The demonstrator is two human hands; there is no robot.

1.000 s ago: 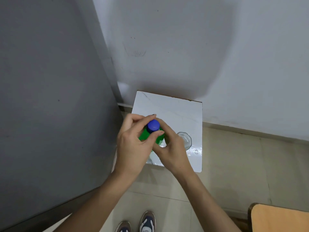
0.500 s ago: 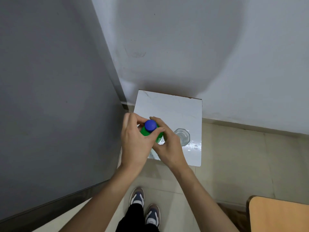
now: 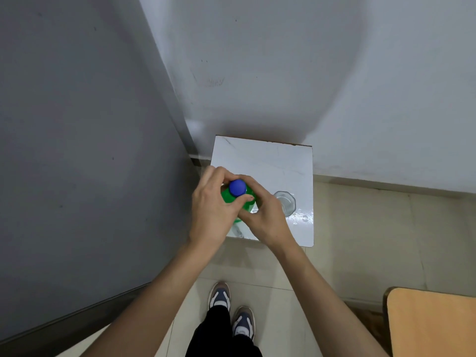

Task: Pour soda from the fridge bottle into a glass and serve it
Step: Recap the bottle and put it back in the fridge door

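A green soda bottle with a blue cap stands on a small white table. My left hand wraps the bottle's neck and shoulder, thumb and fingers beside the cap. My right hand grips the bottle's body from the right. Most of the bottle is hidden by both hands. A clear empty glass stands upright on the table just right of my right hand.
A grey fridge side fills the left. The white wall is behind the table. A wooden tabletop corner shows at bottom right. My shoes stand on the tiled floor below.
The view has shifted so my legs and shoes show more. Both hands stay on the bottle, and my left fingers have turned slightly around the cap.
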